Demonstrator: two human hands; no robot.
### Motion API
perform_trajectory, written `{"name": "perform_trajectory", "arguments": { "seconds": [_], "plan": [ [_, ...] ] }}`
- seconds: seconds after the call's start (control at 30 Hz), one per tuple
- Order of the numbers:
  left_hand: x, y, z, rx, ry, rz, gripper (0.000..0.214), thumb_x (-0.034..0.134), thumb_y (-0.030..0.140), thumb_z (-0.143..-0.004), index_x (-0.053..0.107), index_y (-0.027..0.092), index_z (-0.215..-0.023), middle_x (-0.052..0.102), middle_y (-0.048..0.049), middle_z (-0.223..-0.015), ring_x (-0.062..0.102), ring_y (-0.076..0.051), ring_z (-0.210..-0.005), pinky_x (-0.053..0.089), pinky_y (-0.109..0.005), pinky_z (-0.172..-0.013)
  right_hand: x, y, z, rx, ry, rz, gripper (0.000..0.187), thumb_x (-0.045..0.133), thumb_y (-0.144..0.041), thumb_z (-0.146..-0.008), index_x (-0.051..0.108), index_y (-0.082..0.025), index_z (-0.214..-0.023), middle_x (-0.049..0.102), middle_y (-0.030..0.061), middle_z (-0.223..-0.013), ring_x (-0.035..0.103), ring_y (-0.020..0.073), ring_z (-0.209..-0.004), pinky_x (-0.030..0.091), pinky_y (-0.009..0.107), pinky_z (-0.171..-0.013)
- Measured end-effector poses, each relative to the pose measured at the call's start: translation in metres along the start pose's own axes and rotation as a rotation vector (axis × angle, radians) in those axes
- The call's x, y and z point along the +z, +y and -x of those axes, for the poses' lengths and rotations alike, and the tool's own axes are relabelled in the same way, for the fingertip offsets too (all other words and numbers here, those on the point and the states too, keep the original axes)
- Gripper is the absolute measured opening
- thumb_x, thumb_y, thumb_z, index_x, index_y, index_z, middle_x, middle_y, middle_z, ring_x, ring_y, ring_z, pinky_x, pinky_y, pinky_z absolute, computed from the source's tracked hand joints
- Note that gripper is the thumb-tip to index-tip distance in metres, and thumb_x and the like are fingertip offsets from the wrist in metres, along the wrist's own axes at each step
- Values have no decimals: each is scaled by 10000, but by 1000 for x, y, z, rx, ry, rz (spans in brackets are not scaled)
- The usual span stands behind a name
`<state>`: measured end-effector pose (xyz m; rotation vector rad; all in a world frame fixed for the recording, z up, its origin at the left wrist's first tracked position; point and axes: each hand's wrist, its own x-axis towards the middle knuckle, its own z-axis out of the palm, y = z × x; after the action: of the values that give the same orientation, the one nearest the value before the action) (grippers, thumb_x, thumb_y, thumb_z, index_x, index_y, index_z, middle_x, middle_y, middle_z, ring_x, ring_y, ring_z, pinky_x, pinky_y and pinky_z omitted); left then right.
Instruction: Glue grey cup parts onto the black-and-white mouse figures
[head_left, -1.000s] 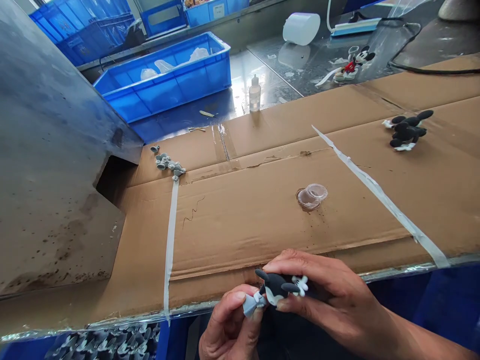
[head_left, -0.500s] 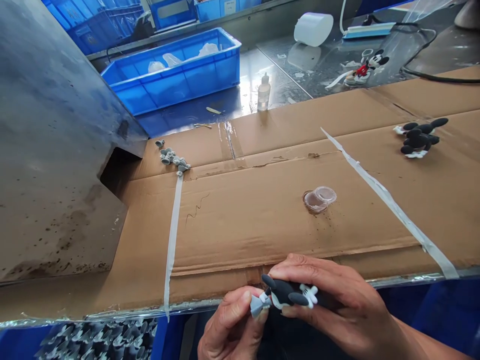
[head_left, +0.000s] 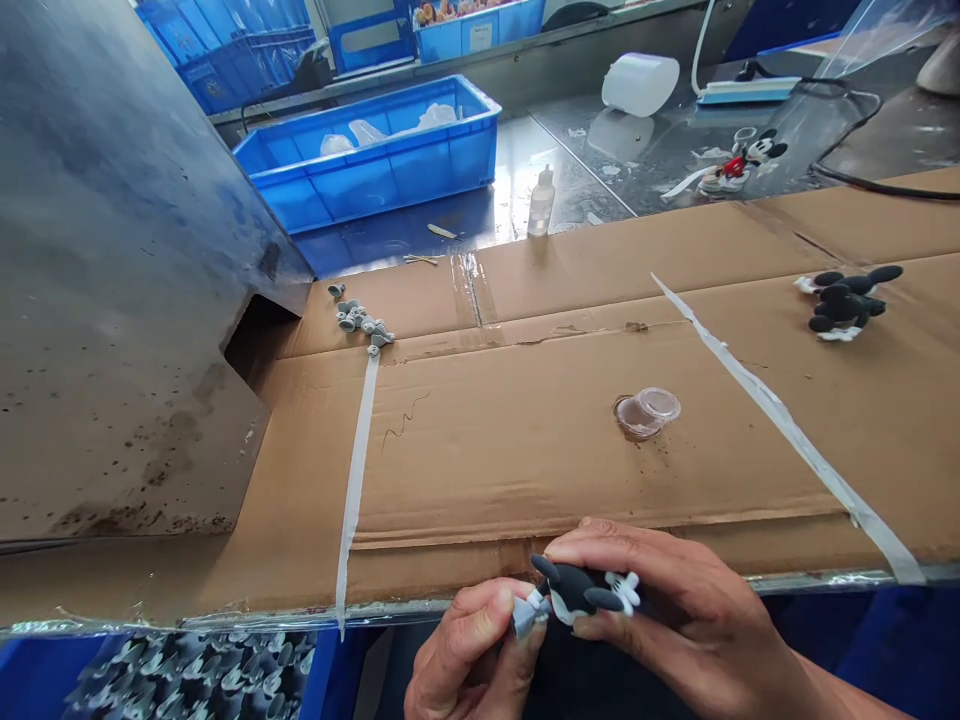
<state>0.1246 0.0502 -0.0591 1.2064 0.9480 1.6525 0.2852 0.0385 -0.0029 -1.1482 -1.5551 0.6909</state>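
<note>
At the bench's front edge, my right hand pinches a black and white figurine part, which has rounded black ears and a white gloved hand. Between the thumb and fingers of my left hand is a small grey piece. The grey piece meets the left end of the figurine part; whether they are joined I cannot tell. Several similar grey pieces lie on the cardboard at the left, and more black and white figurine parts rest at the right.
Cardboard covers the bench, with a small clear cup on it. Behind stand a dropper bottle, a blue bin and a painted mouse figurine. A metal housing blocks the left. Below, a bin holds many grey pieces.
The view has shifted slightly, so the bench things sit lower and further right. Both hands keep their hold, with the two pieces still end to end.
</note>
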Motion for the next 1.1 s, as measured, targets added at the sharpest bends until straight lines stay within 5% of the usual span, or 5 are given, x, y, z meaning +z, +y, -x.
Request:
{"name": "perform_trajectory", "arguments": {
  "seconds": [0.37,0.57,1.1],
  "plan": [
    [1,-2,1,56,6,-22,163,888,267,-796,823,250,-945,817,-26,-832,767,-176,-682,622,-213,-556,0,-5,-6,41,17,-34,145,699,-271,-981,749,-233,-1111,809,53,-927,783,189,-820,622,218,-736],
    [0,-10,2,156,-34,-59,152,831,277,-863,799,255,-1011,813,-5,-851,757,-145,-710,612,-200,-659,0,-5,-6,20,38,-55,147,707,-271,-975,759,-239,-1109,811,46,-916,784,182,-810,625,208,-745],
    [3,-8,1,147,-33,-56,121,813,266,-880,801,252,-1000,803,-13,-823,746,-148,-680,596,-202,-628,-1,-5,-7,-15,46,3,170,707,-251,-972,752,-241,-1135,814,41,-925,789,182,-815,636,213,-766]
  ]
}}
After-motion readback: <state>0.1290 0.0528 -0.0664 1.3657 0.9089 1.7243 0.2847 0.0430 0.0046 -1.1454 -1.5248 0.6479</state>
